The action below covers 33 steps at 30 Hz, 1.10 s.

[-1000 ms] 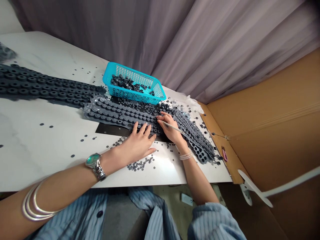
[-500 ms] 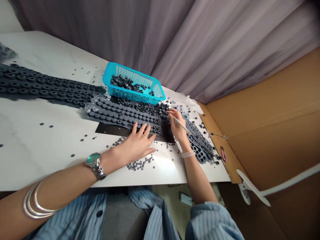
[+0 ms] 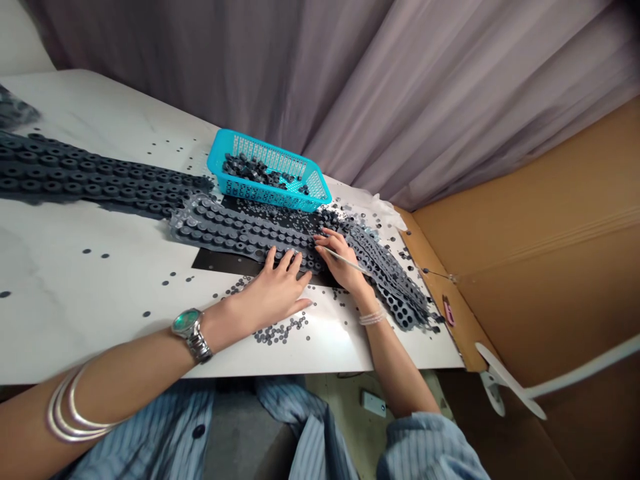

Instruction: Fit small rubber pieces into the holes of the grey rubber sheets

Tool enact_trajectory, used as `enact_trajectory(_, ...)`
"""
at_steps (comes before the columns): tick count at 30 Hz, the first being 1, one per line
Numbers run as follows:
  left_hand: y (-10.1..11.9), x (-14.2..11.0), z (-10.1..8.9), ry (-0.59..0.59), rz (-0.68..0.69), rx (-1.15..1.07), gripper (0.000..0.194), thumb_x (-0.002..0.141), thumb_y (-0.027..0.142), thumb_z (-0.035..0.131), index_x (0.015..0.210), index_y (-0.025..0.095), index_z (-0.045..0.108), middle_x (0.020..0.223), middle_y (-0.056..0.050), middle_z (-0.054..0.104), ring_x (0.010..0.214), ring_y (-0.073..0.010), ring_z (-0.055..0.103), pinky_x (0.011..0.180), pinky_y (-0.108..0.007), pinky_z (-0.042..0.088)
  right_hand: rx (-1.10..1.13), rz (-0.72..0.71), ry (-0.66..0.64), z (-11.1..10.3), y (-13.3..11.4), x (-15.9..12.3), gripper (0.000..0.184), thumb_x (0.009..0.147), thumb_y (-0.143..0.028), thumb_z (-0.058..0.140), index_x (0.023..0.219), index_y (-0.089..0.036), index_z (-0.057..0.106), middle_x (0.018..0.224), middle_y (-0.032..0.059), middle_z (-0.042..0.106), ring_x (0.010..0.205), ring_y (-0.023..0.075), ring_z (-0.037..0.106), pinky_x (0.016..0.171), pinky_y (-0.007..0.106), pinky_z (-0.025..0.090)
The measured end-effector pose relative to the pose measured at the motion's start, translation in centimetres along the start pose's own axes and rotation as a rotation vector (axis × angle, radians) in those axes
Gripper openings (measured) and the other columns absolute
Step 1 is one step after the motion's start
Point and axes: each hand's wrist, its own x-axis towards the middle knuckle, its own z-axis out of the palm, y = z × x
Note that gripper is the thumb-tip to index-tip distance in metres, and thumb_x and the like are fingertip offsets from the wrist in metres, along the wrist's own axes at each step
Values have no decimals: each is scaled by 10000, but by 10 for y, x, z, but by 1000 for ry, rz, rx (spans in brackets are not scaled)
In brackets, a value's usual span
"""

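A dark grey moulded rubber sheet (image 3: 240, 230) with rows of round raised parts lies across a black mat (image 3: 220, 261). My left hand (image 3: 275, 290) rests with spread fingertips on the sheet's near edge. In my right hand (image 3: 343, 267) is a thin pale stick-like tool (image 3: 345, 259), gripped like a pen. Its tip is at the sheet's right end, where my fingers partly hide it. To the right of that hand lies a pile of grey sheets with holes (image 3: 395, 273). Small black parts lie loose around the pile's upper end.
Behind the sheet stands a blue plastic basket (image 3: 273, 197) with black rubber pieces inside. More moulded sheets (image 3: 90, 177) stretch to the left. Small dark discs (image 3: 280, 331) are scattered on the white table (image 3: 125, 360). A pink cutter (image 3: 449, 311) lies on cardboard at right, near a white stand (image 3: 510, 380).
My right hand moved right, off the sheet's end toward the loose parts, then came back left to the sheet with the tool. My left hand stayed in place.
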Motion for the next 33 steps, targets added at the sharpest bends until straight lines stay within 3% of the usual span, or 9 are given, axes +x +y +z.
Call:
enact_trajectory(5,1,0,-2,-10,0,10,529,968,490,402,1335,138,549,1427,-267,459,1357,-410,392,1066,-637,292,-158,-77,-1,4,1,1,173,953,-360,490,996,-243,610,1268,108,626,1277,229,530,1052,453,445)
enact_trajectory(10,1,0,-3,-28,0,26,537,969,500,392,1343,144,540,1440,-250,454,1361,-399,391,1077,-634,282,-350,-190,4,7,6,6,187,977,-301,431,1041,-230,591,1206,115,667,1308,255,495,1022,472,442)
enact_trajectory(15,1,0,-1,-20,-6,20,542,961,506,412,1361,159,531,1446,-241,453,1365,-395,389,1087,-633,269,-338,6,240,2,23,8,208,976,-290,390,994,-206,580,1158,153,660,1296,281,488,1022,514,437)
enact_trajectory(21,1,0,-1,-22,-8,5,547,967,496,403,1378,153,517,1462,-247,431,1375,-405,368,1088,-628,263,-175,52,288,-7,20,1,190,947,-370,483,936,-226,606,1158,112,680,1347,266,440,1085,513,395)
enact_trajectory(28,1,1,-3,-32,-4,0,546,963,492,417,1361,138,536,1450,-259,440,1370,-415,373,1083,-629,267,-13,7,161,2,-1,7,225,942,-410,510,994,-245,654,1107,78,707,1229,248,566,1038,456,452)
enact_trajectory(33,2,0,-2,-21,-12,11,542,960,499,416,1355,151,544,1442,-240,460,1369,-406,378,1089,-627,257,32,-15,81,5,-8,7,216,943,-402,516,999,-254,663,1102,68,706,1248,230,545,1040,430,460)
